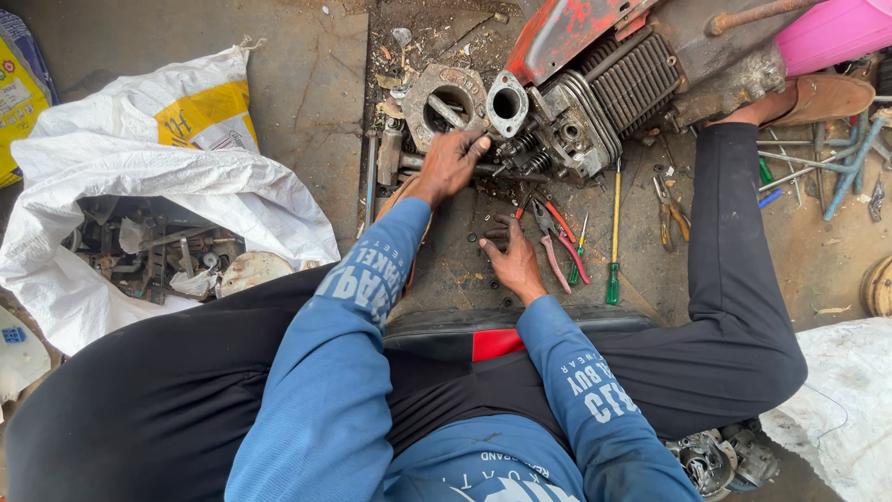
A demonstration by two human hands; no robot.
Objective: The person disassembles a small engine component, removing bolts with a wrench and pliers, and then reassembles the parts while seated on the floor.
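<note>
Our left hand [452,163] rests with loosely curled fingers on the engine cylinder head [557,125], gripping nothing we can see. Our right hand [512,256] presses fingertips to the oily floor [307,102], pinching small parts beside red-handled pliers [557,244].

Your left hand [452,163] on the finned grey metal engine [595,102] ahead, your right hand [511,256] just beside red-handled pliers [557,246], white plastic sack [139,186] at your left.
</note>
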